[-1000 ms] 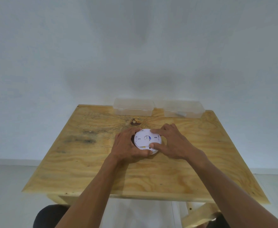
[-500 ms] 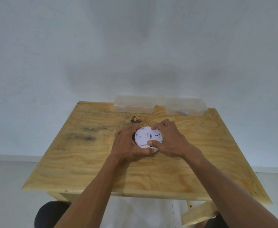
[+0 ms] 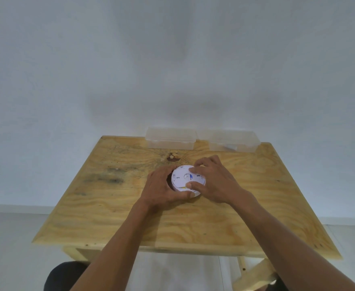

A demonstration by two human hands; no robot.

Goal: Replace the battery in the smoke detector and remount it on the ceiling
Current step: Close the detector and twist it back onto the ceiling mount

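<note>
A round white smoke detector (image 3: 181,178) lies back side up near the middle of the plywood table (image 3: 113,211). Its back shows slots and a small blue and yellow mark. My left hand (image 3: 161,189) wraps around its left and near rim, thumb along the front edge. My right hand (image 3: 212,180) grips it from the right, with the fingers on the far rim and the thumb pressed on the back plate. Most of the right half of the detector is hidden under this hand. No battery is visible.
Two clear plastic boxes stand at the table's far edge against the white wall: a left box (image 3: 170,138) and a right box (image 3: 233,140). A dark knot (image 3: 173,157) marks the wood just beyond the detector. Pale floor lies beyond the table edges.
My right hand has turned on the detector, with its fingers shifted along the far rim and the thumb further onto the back plate. The left hand stays clamped on the rim.
</note>
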